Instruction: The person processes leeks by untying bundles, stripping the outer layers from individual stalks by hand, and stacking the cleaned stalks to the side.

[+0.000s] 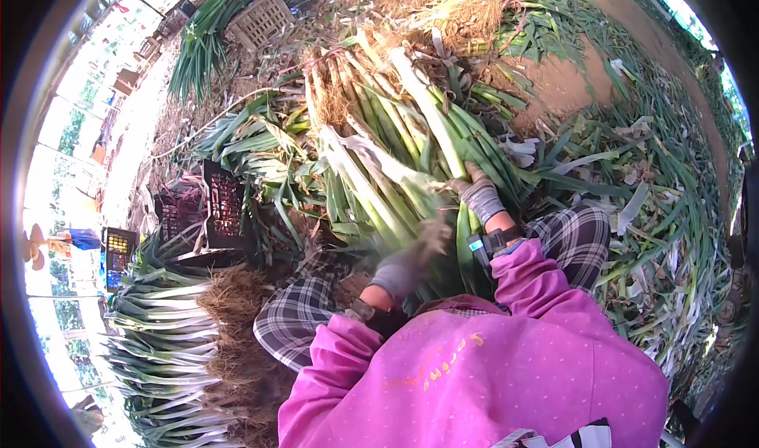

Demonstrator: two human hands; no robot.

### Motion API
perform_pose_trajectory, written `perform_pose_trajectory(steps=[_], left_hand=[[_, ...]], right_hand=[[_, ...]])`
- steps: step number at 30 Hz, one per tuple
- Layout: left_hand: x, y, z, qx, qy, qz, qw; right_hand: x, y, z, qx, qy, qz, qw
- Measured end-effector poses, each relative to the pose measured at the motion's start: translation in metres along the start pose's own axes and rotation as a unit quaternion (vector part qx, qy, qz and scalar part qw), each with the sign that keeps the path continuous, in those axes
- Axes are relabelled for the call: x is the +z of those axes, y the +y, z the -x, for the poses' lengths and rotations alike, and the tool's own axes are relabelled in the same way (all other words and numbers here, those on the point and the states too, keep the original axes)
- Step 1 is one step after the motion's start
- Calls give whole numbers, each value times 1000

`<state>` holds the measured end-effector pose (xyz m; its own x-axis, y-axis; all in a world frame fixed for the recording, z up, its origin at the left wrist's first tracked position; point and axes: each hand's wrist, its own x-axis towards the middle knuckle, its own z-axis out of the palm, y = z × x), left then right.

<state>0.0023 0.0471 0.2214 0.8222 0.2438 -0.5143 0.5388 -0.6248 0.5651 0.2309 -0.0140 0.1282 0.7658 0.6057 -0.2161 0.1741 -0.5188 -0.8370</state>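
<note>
My right hand (482,197), in a grey glove, is closed around the green part of a thick leek (433,116) whose white end points away from me. To its left, my gloved left hand (402,269) is smeared by motion, so its fingers cannot be made out. It is close to the green leaves of other leeks (360,181) lying before my knees. Beyond both hands lies a heap of leeks (371,92), some with brown roots and dry outer skins.
Leeks with roots (166,333) are stacked in a row at my left. A black crate (224,207) stands above them. A beige crate (262,20) and green bundle (207,41) lie farther off. Stripped leaves (656,227) cover the ground at right.
</note>
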Motion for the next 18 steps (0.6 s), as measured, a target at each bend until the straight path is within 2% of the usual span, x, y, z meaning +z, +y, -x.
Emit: perform_pose_trajectory(steps=[2, 5, 6, 8, 9, 10, 12, 13, 14, 15, 16, 17, 18], left_hand=[[-1, 1, 4, 26, -38, 23, 999], [11, -22, 12, 29, 109, 105, 988], [3, -17, 16, 19, 137, 82, 987], [-12, -9, 24, -5, 193, 37, 980], [0, -25, 23, 66, 258, -66, 962], [-9, -17, 26, 28, 163, -32, 986], [-27, -2, 31, -68, -29, 14, 997], [-20, -12, 24, -54, -64, -12, 996], [-14, -20, 19, -40, -102, -38, 993], [-10, -24, 12, -63, -54, -34, 996], [-8, -27, 3, -86, -5, -31, 996], [-7, -30, -2, -109, 43, -28, 993], [-13, -26, -2, -86, 16, -54, 995]], right_hand=[[0, -22, 9, 109, -110, -131, 979], [20, -18, 6, 94, -105, 67, 988], [26, -19, 3, 86, -102, 134, 982], [39, -23, 14, 173, -233, -65, 955], [74, 34, -1, 109, -205, -15, 973], [64, 7, 9, 123, -273, -9, 954], [74, 11, 6, 117, -261, 72, 956], [78, 20, 2, 106, -272, 98, 952], [79, 32, 0, 152, -270, 26, 950], [77, 31, 2, 198, -263, -44, 943], [73, 30, 7, 132, -150, 35, 979], [66, 28, 8, 185, -239, 11, 953], [61, 25, 8, 235, -324, -13, 916]])
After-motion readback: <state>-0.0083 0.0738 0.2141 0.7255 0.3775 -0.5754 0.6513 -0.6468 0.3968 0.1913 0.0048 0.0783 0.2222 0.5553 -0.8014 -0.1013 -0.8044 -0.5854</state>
